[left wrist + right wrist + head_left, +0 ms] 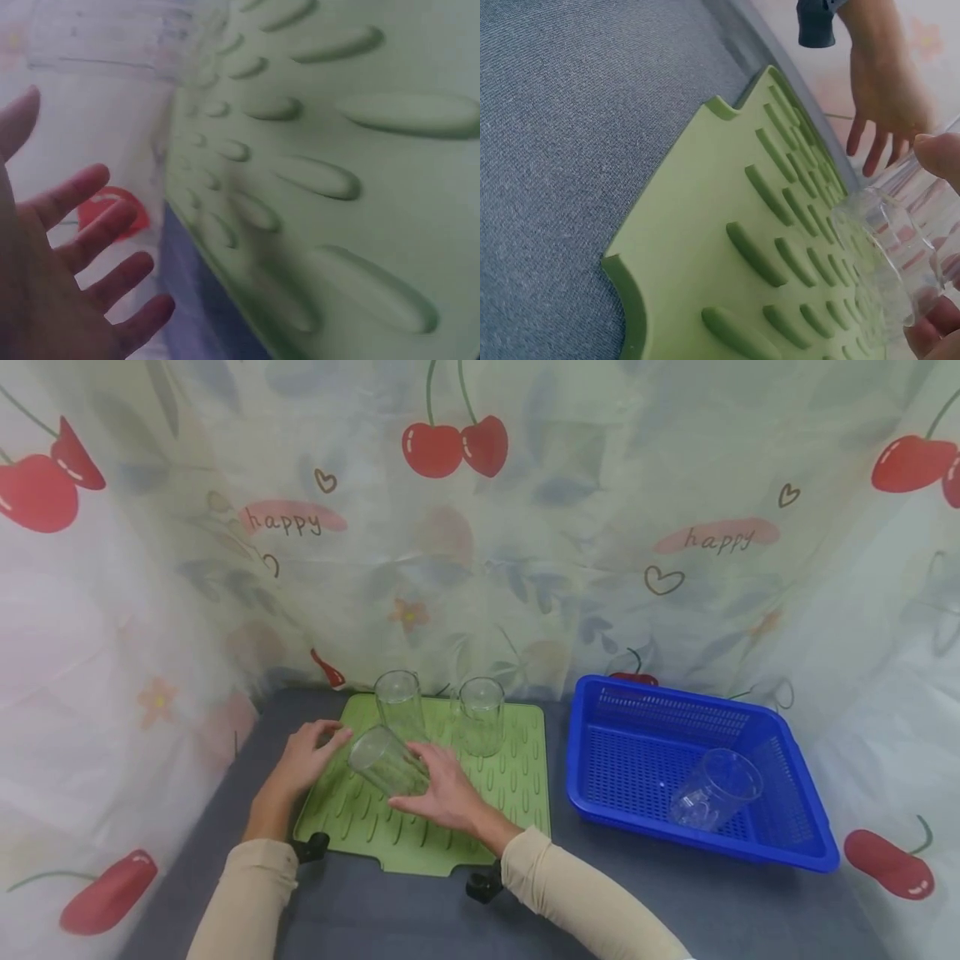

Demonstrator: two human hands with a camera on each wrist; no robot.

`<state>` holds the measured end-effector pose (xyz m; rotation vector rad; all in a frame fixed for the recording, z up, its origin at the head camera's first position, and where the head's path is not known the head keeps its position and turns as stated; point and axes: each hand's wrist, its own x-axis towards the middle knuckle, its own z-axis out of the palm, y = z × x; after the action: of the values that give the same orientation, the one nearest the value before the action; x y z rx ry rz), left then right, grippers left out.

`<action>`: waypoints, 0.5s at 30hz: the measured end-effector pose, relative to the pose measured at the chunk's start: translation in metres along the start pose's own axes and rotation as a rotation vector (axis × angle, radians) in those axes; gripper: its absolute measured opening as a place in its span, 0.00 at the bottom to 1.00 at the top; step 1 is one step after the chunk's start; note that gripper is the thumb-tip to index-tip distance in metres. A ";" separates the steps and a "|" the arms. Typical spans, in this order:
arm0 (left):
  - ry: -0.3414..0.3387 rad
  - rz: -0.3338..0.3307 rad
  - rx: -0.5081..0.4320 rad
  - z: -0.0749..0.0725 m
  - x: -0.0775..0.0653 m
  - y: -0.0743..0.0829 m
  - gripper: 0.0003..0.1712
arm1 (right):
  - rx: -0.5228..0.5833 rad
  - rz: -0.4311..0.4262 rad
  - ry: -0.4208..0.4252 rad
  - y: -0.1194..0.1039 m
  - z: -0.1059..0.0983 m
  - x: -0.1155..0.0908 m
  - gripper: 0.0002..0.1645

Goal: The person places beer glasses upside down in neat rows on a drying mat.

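A clear drinking glass (386, 762) is tilted over the green ribbed drying mat (427, 856). My right hand (447, 791) grips it, with the thumb on one side and the fingers on the other; in the right wrist view the glass's rounded end (885, 240) hangs above the mat. My left hand (311, 760) is to the left of this glass, its fingers spread and holding nothing in the left wrist view. Two more clear glasses, a left one (401, 706) and a right one (482, 718), stand at the back of the mat.
At the right, a blue plastic basket (600, 814) holds another clear glass (716, 789), which leans inside it. The dark grey cloth (390, 914) lies under mat and basket. A cherry-print curtain (525, 568) hangs behind and along both sides.
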<state>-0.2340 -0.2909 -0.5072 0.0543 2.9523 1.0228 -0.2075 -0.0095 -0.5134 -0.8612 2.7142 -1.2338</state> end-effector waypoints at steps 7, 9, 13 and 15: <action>-0.011 -0.029 0.050 0.012 0.005 -0.021 0.39 | 0.049 0.017 -0.022 0.003 0.006 0.003 0.52; -0.012 -0.031 0.051 0.014 0.005 -0.026 0.40 | 0.069 0.032 -0.032 0.003 0.007 0.004 0.52; -0.039 -0.043 0.059 0.016 0.003 -0.032 0.43 | 0.101 0.068 -0.050 0.002 0.011 0.007 0.52; -0.058 -0.045 0.067 0.017 0.003 -0.032 0.44 | 0.110 0.081 -0.050 0.002 0.013 0.008 0.52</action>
<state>-0.2375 -0.3053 -0.5404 0.0188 2.9205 0.9011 -0.2119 -0.0210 -0.5225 -0.7521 2.5872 -1.3132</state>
